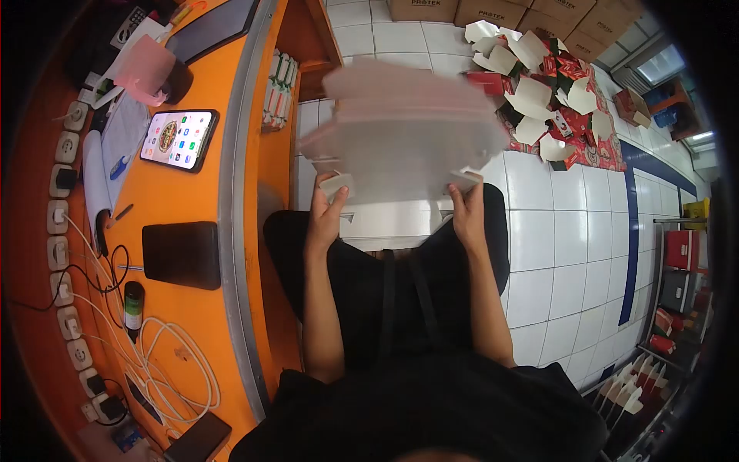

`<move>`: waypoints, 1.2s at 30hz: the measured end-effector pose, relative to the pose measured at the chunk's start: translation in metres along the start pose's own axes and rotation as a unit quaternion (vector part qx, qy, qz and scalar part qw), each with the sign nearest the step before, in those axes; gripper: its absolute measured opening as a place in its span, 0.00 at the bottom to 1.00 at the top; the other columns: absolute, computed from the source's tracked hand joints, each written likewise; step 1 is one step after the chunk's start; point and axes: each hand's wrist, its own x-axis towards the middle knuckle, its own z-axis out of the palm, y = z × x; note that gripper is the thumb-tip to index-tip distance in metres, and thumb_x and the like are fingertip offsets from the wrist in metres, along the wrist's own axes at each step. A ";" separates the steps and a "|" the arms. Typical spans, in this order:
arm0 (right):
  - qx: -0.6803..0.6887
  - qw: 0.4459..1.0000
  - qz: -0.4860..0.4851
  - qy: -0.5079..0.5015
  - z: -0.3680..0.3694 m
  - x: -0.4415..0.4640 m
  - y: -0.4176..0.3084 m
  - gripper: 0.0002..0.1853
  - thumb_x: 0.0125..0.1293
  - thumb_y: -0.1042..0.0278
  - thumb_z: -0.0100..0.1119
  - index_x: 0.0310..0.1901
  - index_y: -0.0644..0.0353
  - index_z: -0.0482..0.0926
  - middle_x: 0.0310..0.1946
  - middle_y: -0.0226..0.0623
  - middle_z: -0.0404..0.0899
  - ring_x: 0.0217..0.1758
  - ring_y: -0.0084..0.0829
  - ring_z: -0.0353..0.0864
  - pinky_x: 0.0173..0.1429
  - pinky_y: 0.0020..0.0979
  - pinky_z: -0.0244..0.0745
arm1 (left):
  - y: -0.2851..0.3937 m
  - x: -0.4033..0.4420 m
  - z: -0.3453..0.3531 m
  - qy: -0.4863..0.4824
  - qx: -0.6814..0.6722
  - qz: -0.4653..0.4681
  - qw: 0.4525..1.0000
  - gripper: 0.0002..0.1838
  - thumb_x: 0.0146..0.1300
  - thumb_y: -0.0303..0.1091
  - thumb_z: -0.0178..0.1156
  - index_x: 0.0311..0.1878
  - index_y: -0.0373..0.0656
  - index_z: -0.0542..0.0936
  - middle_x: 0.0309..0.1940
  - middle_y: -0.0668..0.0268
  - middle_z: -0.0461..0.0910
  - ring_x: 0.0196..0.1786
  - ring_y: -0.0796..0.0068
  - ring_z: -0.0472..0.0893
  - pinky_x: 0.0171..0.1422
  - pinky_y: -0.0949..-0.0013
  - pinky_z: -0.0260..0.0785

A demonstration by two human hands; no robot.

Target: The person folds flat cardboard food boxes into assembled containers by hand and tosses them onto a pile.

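Observation:
A flat cardboard blank (408,146), whitish and blurred by motion, is held up above my lap. Its near left flap is pinched by my left hand (328,209), thumb on top. On the other side my right hand (466,209) grips the near right flap in the same way. Beneath the blurred piece, a white stack or flat surface (392,227) rests across my thighs. Its far part is hidden by the blank.
Left is an orange counter (192,231) with a lit phone (178,139), a black case (182,255), cables and a small bottle (133,304). Folded red and white boxes (539,100) lie heaped on a patterned cloth at the upper right, before brown cartons (493,15).

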 end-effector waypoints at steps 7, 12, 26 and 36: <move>-0.117 0.990 -0.062 -0.051 -0.026 0.017 0.014 0.17 0.75 0.65 0.69 0.58 0.64 0.78 0.52 0.45 0.83 0.53 0.33 0.81 0.55 0.34 0.76 | -0.001 0.003 -0.010 0.023 0.106 -0.010 0.994 0.22 0.77 0.31 0.62 0.70 0.37 0.73 0.59 0.60 0.81 0.62 0.69 0.79 0.70 0.65 0.69; -0.063 0.992 0.038 -0.106 -0.036 0.010 -0.002 0.19 0.74 0.68 0.69 0.62 0.65 0.80 0.45 0.43 0.89 0.45 0.30 0.84 0.50 0.34 0.77 | -0.011 0.000 0.001 0.045 0.006 -0.016 0.999 0.26 0.67 0.23 0.63 0.68 0.38 0.75 0.61 0.60 0.79 0.61 0.68 0.79 0.70 0.63 0.70; -0.017 0.994 0.023 -0.104 -0.032 0.002 0.023 0.13 0.77 0.68 0.67 0.56 0.65 0.82 0.45 0.34 0.86 0.52 0.26 0.81 0.61 0.29 0.74 | -0.005 -0.003 -0.002 0.077 0.151 0.107 0.980 0.26 0.63 0.19 0.75 0.61 0.36 0.74 0.56 0.58 0.84 0.60 0.68 0.84 0.66 0.63 0.76; 0.014 0.995 0.001 -0.095 -0.015 0.034 0.015 0.15 0.80 0.66 0.64 0.61 0.63 0.79 0.48 0.35 0.85 0.54 0.26 0.79 0.64 0.30 0.72 | 0.014 0.020 0.010 0.061 0.128 0.110 0.984 0.19 0.75 0.38 0.67 0.59 0.34 0.77 0.43 0.60 0.86 0.48 0.71 0.84 0.57 0.65 0.75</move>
